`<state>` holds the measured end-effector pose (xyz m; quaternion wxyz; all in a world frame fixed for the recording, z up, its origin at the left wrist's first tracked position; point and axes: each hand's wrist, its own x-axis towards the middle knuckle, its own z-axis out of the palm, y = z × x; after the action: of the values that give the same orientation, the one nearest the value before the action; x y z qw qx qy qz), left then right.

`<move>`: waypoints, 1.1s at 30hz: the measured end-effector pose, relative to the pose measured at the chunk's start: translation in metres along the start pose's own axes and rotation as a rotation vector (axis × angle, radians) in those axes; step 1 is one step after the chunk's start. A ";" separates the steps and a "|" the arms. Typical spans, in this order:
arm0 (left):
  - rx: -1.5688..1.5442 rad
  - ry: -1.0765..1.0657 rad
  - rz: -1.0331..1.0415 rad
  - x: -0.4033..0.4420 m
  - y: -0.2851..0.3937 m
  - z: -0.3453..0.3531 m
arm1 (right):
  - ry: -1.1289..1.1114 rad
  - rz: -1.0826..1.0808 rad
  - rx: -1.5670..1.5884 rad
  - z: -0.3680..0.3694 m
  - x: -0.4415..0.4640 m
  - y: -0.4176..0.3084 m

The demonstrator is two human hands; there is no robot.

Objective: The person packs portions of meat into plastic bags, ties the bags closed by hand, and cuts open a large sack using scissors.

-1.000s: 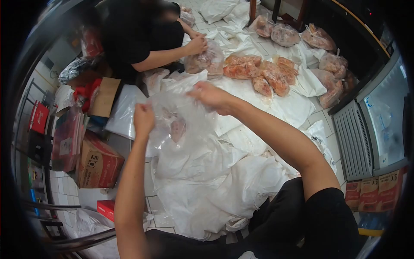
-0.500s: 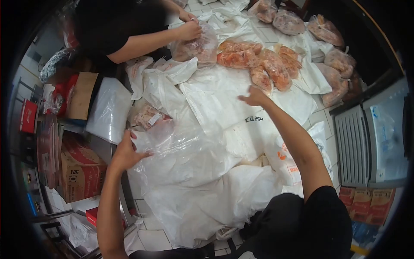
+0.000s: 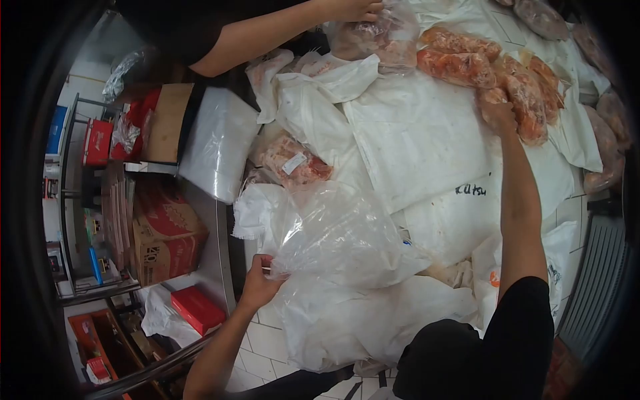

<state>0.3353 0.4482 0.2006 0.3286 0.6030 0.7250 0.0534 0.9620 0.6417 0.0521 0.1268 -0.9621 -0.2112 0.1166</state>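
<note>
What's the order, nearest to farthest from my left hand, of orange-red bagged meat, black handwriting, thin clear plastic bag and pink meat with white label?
1. Thin clear plastic bag, its edge at your left hand.
2. Pink meat with white label, ahead.
3. Black handwriting on white sack, to the right.
4. Orange-red bagged meat, ahead and right.

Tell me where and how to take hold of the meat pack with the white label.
Grip the labelled meat pack across its middle, palm over the white label, coming from above. It looks like a lumpy, elongated bundle lying low, so its sides should give purchase; the clear plastic bag crowds its near edge, so a low approach there would likely snag.
</note>
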 end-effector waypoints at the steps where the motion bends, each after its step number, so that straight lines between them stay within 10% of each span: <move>1: 0.000 0.063 0.040 -0.003 -0.007 0.003 | -0.003 -0.010 -0.005 0.002 0.011 0.007; 5: 0.298 0.223 -0.041 -0.023 -0.008 -0.015 | -0.480 -0.261 0.204 0.032 0.078 0.037; 7: 0.314 0.309 0.011 -0.029 -0.007 -0.032 | 0.074 -0.358 -0.076 0.024 0.037 0.041; 12: 0.223 0.088 -0.119 -0.044 -0.003 -0.088 | -0.176 -0.565 -0.071 -0.006 -0.024 0.082; 14: -0.208 -0.210 -0.346 -0.053 0.032 -0.110 | -0.488 -0.346 0.204 -0.026 -0.066 0.103; 21: -0.716 -0.145 -0.109 -0.075 0.066 -0.120 | -1.161 -0.066 1.365 -0.054 -0.206 0.208; 33: -0.512 0.016 0.153 -0.126 0.133 -0.101 | -1.965 -0.930 0.671 -0.187 -0.388 0.123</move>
<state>0.3997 0.4017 0.3947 0.4596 0.5528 0.6428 0.2646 0.7172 0.3283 0.2585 0.1883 -0.2003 -0.5138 0.8127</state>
